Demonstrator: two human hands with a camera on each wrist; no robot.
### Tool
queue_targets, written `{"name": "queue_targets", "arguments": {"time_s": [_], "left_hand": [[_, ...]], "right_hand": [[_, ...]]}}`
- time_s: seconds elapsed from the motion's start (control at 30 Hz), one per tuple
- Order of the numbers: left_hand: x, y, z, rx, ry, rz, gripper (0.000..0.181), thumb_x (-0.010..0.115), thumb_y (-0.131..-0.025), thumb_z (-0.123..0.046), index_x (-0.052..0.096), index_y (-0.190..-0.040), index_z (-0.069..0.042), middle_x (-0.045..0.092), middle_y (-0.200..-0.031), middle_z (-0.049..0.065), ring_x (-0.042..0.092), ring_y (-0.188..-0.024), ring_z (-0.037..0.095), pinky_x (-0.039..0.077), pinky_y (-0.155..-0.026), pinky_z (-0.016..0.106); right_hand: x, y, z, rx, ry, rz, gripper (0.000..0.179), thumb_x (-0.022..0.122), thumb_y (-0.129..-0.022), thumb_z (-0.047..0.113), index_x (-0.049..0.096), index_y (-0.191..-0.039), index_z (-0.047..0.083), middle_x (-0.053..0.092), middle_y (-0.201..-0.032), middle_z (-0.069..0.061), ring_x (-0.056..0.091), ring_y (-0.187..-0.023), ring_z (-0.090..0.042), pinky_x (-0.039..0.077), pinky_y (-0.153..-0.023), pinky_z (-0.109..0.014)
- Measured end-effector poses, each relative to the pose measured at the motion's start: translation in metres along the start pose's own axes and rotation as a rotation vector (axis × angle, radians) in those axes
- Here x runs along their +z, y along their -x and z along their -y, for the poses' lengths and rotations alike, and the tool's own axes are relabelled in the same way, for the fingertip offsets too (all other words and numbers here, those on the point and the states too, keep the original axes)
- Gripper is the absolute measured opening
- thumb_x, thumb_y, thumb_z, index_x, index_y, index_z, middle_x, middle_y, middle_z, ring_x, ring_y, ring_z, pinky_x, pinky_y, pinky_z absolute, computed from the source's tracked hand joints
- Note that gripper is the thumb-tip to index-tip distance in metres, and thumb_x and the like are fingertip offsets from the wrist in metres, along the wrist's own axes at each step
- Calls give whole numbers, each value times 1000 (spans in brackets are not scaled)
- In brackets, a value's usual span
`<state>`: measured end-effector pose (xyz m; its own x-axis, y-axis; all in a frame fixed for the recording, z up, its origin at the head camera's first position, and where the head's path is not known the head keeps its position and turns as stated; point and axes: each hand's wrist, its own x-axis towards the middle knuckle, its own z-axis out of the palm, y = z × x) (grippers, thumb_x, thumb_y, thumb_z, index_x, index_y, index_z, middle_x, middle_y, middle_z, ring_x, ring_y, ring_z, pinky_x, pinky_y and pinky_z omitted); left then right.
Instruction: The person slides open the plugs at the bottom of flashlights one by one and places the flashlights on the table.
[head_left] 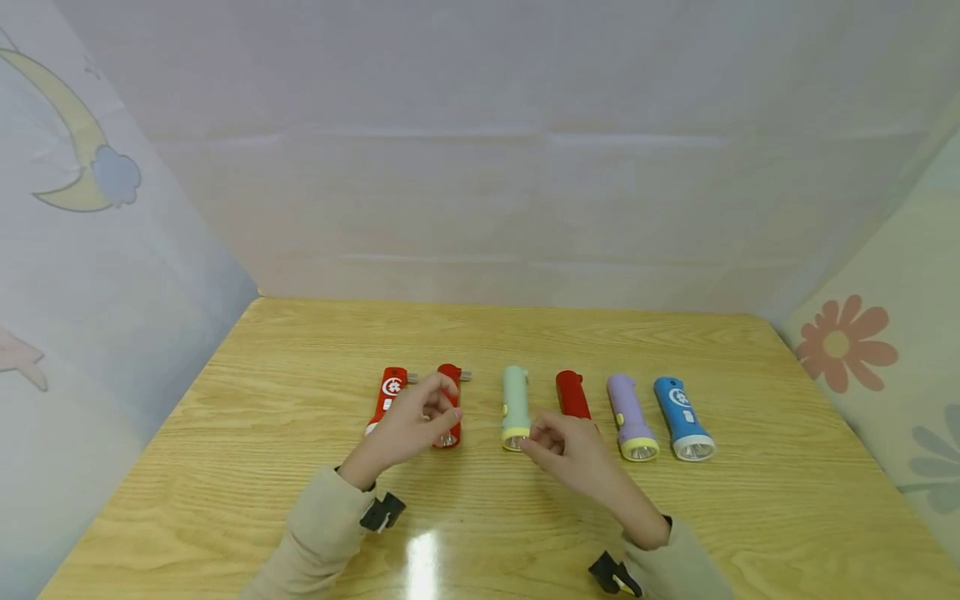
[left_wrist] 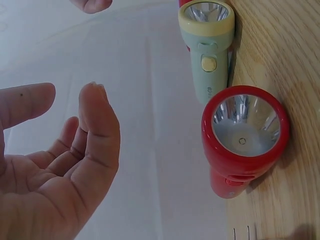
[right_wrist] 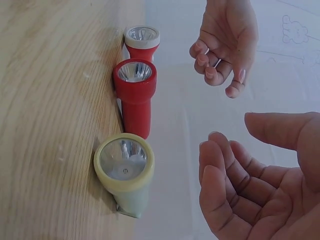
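Several flashlights lie in a row on the table, lenses toward me. My left hand (head_left: 408, 425) hovers over the two leftmost, a red-and-white flashlight (head_left: 391, 388) and a plain red flashlight (left_wrist: 245, 172), partly hiding both. Its fingers are loosely bent, with a gap to the thumb and nothing between. Beside the yellow-rimmed end of a mint green flashlight (head_left: 516, 396) is my right hand (head_left: 576, 457), also loosely curled and holding nothing. It covers the front of another red flashlight (head_left: 573, 395). A purple flashlight (head_left: 628, 407) and a blue flashlight (head_left: 681, 410) lie farther right.
Metal plug prongs (head_left: 466, 376) stick out sideways from the tail ends of the two left red flashlights. The wood-grain table (head_left: 300, 350) meets a pale cloth backdrop (head_left: 480, 200) behind and printed cloth at both sides. Black wrist mounts sit on both sleeves (head_left: 318, 521).
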<state>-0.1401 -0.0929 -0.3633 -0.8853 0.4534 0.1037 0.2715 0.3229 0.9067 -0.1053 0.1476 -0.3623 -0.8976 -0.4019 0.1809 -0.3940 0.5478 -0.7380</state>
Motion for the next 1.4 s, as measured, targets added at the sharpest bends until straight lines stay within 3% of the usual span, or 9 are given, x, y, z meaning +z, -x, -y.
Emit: {"name": "queue_targets", "arguments": {"time_s": [0.23,0.33,0.57,0.73,0.9,1.0,1.13,1.4], "left_hand": [[5,-3,1,55,-25,2,23,59,-88,-6,50,-109,1,57,-78,5,53,-62,14,45,-55,23],[7,-4,-6,30,-31,-1,27,58,-88,-4,49,-113,1,57,-81,6,54,-67,19,45,-55,23],[9,-15,2,18,-64,-16,37,59,-89,-12,47,-123,-5,57,-89,4,55,-75,15,47,-67,30],[12,-25,5,-49,-26,-32,47,59,-88,-13,41,-132,-9,59,-99,7,59,-80,18,50,-64,29],[17,-37,11,-65,-88,-6,51,58,-90,-15,37,-135,-8,59,-104,11,59,-90,21,49,-74,33],[21,-43,12,-83,-110,31,51,57,-90,-17,36,-136,-7,59,-104,10,59,-94,23,48,-78,35],[24,-50,11,-133,-109,58,51,56,-90,-19,36,-136,-8,60,-102,9,59,-89,22,49,-72,32],[28,-66,15,-232,-53,79,52,52,-92,-14,31,-139,-7,59,-99,16,62,-75,33,50,-61,34]], "right_hand": [[-6,5,-7,39,-30,20,11,64,-86,13,60,-85,3,60,-67,-1,52,-52,-5,43,-46,-21],[-9,5,-9,62,-22,19,11,63,-86,11,60,-88,1,61,-68,-2,52,-54,-5,43,-48,-21],[-13,5,-16,124,-14,38,28,63,-86,17,60,-103,-6,63,-77,-4,52,-56,-6,45,-49,-23],[-13,1,-22,153,35,39,39,62,-87,17,56,-115,-10,65,-91,-14,57,-64,-12,46,-53,-24],[-9,-8,-27,241,62,35,43,62,-86,18,54,-119,-9,64,-99,-18,62,-76,-20,50,-62,-28],[-7,-14,-29,299,34,55,45,61,-87,17,52,-121,-11,65,-97,-17,65,-73,-22,50,-61,-30],[-4,-21,-32,364,17,83,47,61,-88,19,49,-122,-11,66,-93,-14,64,-66,-20,50,-58,-29],[-1,-29,-34,357,77,120,47,60,-88,19,50,-120,-14,66,-74,-8,60,-61,-18,46,-58,-28]]}}
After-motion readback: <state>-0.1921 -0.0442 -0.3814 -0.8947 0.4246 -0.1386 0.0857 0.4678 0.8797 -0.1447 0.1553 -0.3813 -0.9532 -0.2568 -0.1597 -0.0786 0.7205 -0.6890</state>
